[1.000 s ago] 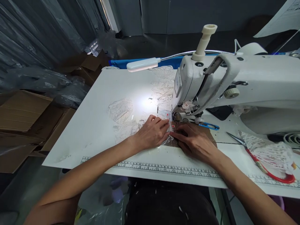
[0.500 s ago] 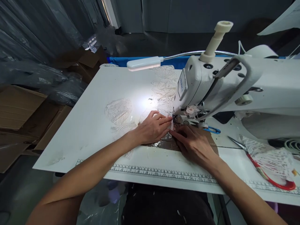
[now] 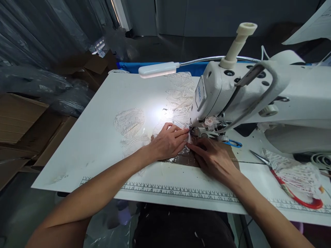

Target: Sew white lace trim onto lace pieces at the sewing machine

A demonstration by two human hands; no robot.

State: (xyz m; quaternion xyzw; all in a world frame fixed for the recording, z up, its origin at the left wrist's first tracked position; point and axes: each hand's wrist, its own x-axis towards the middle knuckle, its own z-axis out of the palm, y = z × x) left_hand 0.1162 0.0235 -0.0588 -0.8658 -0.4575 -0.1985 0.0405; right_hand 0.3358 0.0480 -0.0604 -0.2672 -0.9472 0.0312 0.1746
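White lace fabric [image 3: 189, 139] lies under the needle area of a white sewing machine [image 3: 219, 91]. My left hand [image 3: 170, 140] rests flat on the lace, fingers stretched toward the presser foot. On the other side, my right hand [image 3: 213, 155] pinches the lace's near edge between thumb and forefinger, just in front of the foot. Its other fingers curl beneath. The fabric under my left palm is mostly hidden. More lace pieces [image 3: 180, 96] lie behind my left hand, and another lace piece [image 3: 129, 122] lies to its left.
A lit lamp [image 3: 158, 70] hangs over the white table [image 3: 77, 144]. Right of my right hand lie a blue thread snipper [image 3: 234, 143] and red-handled scissors [image 3: 287, 187] beside a lace piece [image 3: 297, 172]. A printed ruler [image 3: 170, 191] runs along the front edge. Cardboard boxes [image 3: 23, 117] stand left.
The whole view has shifted very slightly to the left. Both hands keep practically the same position on the lace, and nothing is let go or taken up.
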